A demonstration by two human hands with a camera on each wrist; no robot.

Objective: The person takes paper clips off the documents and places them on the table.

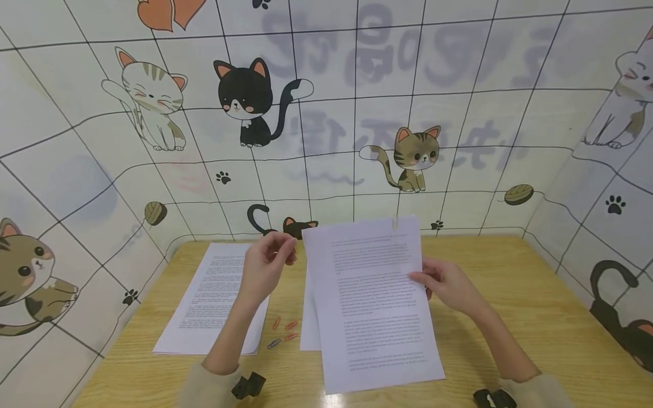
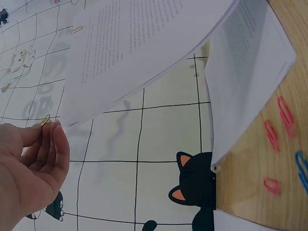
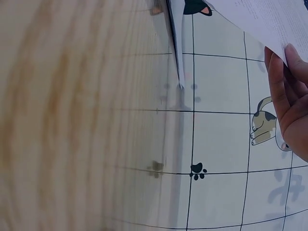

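Observation:
My right hand [image 1: 449, 286] pinches a small sheaf of printed sheets [image 1: 377, 306] by its right edge, thumb in front. The sheaf stands raised and tilted over the table, and a yellowish paper clip [image 1: 395, 222] sits on its top edge, right of the middle. Just off the sheaf's upper left corner is my left hand [image 1: 262, 272]. Between its thumb and forefinger it pinches another yellow paper clip [image 2: 45, 120], apart from the paper in the left wrist view. Behind the raised sheaf lie more printed sheets [image 1: 309, 326], mostly hidden.
A stack of printed paper [image 1: 219, 300] lies on the left of the wooden table [image 1: 490, 260], partly under my left forearm. Several red paper clips [image 1: 291, 325] and a blue paper clip [image 1: 274, 343] lie between the papers. A cat-patterned wall covering [image 1: 326, 164] rises behind the table.

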